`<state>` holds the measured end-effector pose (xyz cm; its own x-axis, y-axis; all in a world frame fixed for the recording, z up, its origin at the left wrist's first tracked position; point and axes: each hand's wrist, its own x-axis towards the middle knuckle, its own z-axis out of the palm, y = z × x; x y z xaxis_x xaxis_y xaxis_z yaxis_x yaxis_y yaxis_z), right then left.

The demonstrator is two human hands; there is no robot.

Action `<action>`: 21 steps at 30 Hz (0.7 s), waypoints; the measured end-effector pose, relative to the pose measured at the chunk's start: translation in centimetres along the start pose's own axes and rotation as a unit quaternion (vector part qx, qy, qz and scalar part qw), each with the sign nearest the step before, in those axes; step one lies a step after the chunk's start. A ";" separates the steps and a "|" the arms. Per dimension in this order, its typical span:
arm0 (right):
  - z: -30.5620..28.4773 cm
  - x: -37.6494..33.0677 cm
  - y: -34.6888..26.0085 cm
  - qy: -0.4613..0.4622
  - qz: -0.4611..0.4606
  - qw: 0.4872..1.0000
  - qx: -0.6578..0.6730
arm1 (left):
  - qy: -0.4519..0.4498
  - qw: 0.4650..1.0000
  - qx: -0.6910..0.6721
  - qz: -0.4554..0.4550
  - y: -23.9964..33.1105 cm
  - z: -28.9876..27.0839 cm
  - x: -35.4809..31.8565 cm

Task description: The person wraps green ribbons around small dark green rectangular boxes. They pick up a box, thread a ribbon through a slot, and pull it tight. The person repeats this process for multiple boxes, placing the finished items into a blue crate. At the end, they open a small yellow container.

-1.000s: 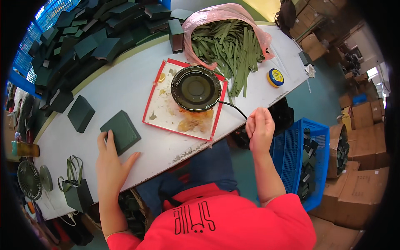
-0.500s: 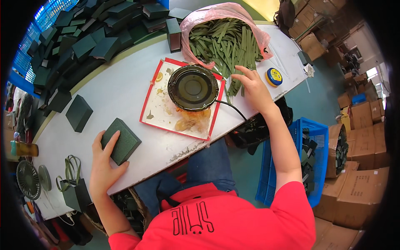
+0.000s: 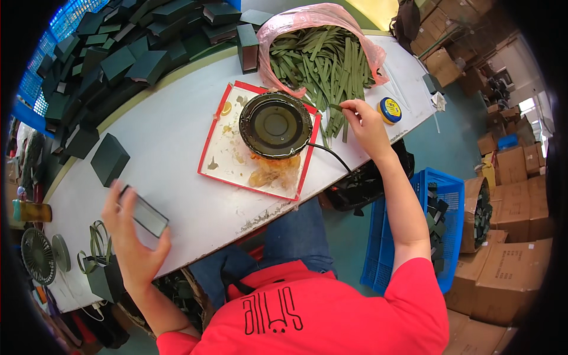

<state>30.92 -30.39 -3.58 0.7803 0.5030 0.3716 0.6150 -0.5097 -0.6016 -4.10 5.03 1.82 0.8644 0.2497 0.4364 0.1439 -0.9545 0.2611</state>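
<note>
While we looked down through the head view, our left hand (image 3: 137, 248) was clamped on a dark green box (image 3: 151, 216), with the fingers over its far left end and the thumb against its near right corner, so that the box sat tilted between them, a pale face with a dark rim turned up past the thumb. Those fingers were blurred, and we could not tell whether the box touched the white table (image 3: 201, 231) under them. Just beyond them rested a second green box (image 3: 110, 160).

Our right hand (image 3: 371, 129) had thumb and forefinger together on the end of a green strip (image 3: 336, 107), at the near side of a heap of strips (image 3: 337, 68) that spilled toward that hand from a pink plastic bag (image 3: 296, 21). Just right of the hand sat a blue and yellow tin (image 3: 389, 111); to its left, a round black dish (image 3: 276, 125) stood on a red-edged board (image 3: 229, 141).

We judged that the pinch should be light and near the strip's tip, so that one strip came free without dragging its neighbours or brushing the glossy dish; the left grip worked best on the box's edges, firm yet leaving its faces uncovered
</note>
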 end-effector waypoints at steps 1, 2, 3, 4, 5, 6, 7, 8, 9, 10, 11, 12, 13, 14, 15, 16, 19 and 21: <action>0.1 -0.1 0.2 0.005 0.009 1.000 0.014 | -0.068 0.997 0.021 0.026 0.4 0.0 0.4; 0.3 -0.1 0.3 0.010 0.016 0.999 0.030 | -0.081 0.996 -0.019 0.019 1.1 0.3 0.7; 0.4 -0.2 0.4 0.012 0.025 0.999 0.039 | -0.101 0.993 -0.056 0.002 1.5 0.8 1.0; 0.5 -0.3 0.5 0.014 0.033 0.998 0.048 | -0.121 0.988 -0.094 -0.015 1.8 1.5 1.3; 0.6 -0.3 0.7 0.018 0.042 0.997 0.058 | -0.141 0.981 -0.130 -0.032 2.1 2.1 1.4; 0.6 -0.3 0.7 0.019 0.057 0.996 0.072 | -0.165 0.980 -0.107 -0.041 2.3 2.5 1.5; 0.7 -0.3 0.7 0.020 0.073 0.994 0.085 | -0.176 0.981 -0.070 -0.050 2.2 2.8 1.4; 0.8 -0.5 0.6 0.022 0.090 0.991 0.098 | -0.189 0.980 -0.035 -0.058 2.0 3.0 1.0; 0.7 -0.5 0.2 0.017 0.117 0.987 0.109 | -0.202 0.977 0.001 -0.065 1.9 3.2 0.7; 0.5 -0.4 -0.5 0.013 0.144 0.982 0.121 | -0.203 0.975 0.017 -0.087 1.8 3.4 0.5; 0.4 -0.3 -1.1 0.008 0.169 0.976 0.134 | -0.204 0.972 0.034 -0.110 1.6 3.4 0.1; 0.4 -0.3 -1.2 0.008 0.168 0.977 0.128 | -0.205 0.968 0.051 -0.133 1.5 3.4 -0.2; 0.3 -0.3 -1.2 0.009 0.167 0.978 0.121 | -0.204 0.968 0.043 -0.141 1.5 3.2 -0.4; 0.3 -0.4 -1.2 0.010 0.166 0.979 0.115 | -0.203 0.967 0.035 -0.147 1.4 3.0 -0.4; 0.4 -0.2 -1.0 0.043 0.107 0.990 0.083 | -0.202 0.967 0.027 -0.154 1.4 2.8 -0.5; 0.6 0.0 -0.6 0.077 0.048 0.995 0.052 | -0.195 0.969 0.012 -0.152 1.3 2.8 -0.5; 0.0 1.3 -1.1 0.143 -0.070 0.985 -0.063 | -0.178 0.973 -0.014 -0.148 1.1 3.1 -0.8; -0.9 2.2 -1.9 0.188 -0.118 0.971 -0.091 | -0.172 0.975 -0.007 -0.141 1.1 3.5 -0.8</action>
<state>31.59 -29.00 -0.99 0.5804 0.3471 0.7366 0.7644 -0.5441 -0.3459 -3.01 3.19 -1.24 0.9018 0.4310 0.0320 0.3952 -0.8524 0.3425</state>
